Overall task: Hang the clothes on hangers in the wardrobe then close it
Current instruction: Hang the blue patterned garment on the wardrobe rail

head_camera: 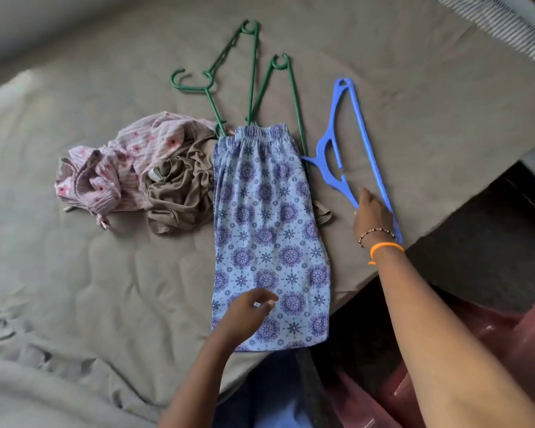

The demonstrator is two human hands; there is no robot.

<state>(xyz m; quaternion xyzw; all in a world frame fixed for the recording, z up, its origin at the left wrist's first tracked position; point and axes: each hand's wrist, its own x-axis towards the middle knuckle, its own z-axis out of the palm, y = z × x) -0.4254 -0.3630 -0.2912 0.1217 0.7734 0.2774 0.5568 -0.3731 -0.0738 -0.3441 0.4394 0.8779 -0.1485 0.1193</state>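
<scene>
- Three hangers: two green hangers and one blue hanger.
- Three garments: one blue patterned, one pink striped, one brown.
- Two hands: left hand, right hand.
- Two bracelets: beaded bracelet, orange bracelet.

Patterned trousers cover the green hangers' lower ends, seemingly.

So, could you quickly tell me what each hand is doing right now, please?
Left hand: over the blue trousers; grip cannot be told.
Right hand: on the blue hanger; grip cannot be told.
</scene>
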